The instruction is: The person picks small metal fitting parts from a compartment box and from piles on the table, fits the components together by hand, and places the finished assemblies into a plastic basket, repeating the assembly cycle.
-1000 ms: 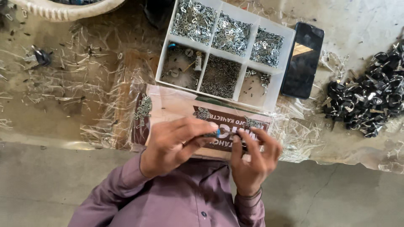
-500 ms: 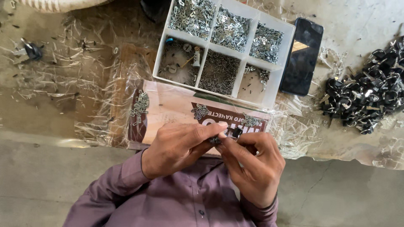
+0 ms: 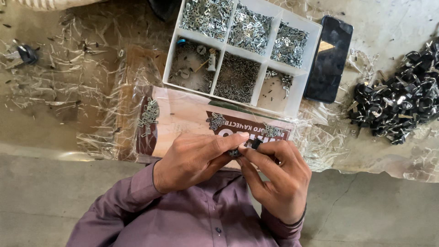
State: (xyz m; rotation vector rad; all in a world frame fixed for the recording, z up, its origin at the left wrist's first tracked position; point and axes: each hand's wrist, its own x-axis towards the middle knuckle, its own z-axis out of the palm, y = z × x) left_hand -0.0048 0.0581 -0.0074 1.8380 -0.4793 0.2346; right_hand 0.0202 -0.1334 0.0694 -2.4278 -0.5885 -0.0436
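Nearest, a purple shirt sleeve (image 3: 123, 201) at the bottom edge. Just above, left hand (image 3: 194, 158) and right hand (image 3: 279, 178) brought together, fingers (image 3: 228, 139) of both pinched on a small dark part (image 3: 256, 143) held between the fingertips, over the near edge of the worktop (image 3: 55, 123). Directly beneath and beyond the hands, a flat printed cardboard sheet (image 3: 187, 114) under clear plastic film, with small heaps of metal clips (image 3: 148, 116) lying on it. Further back, a white compartment tray (image 3: 302, 87) with six sections, most filled with tiny silvery metal pieces. Touching its right side, a black phone (image 3: 329, 59) lying flat, screen up. Far right, well apart from the hands, a pile of black ring-shaped parts (image 3: 398, 103). Far left, one small dark part (image 3: 27, 54) lying alone among scattered plastic shreds.
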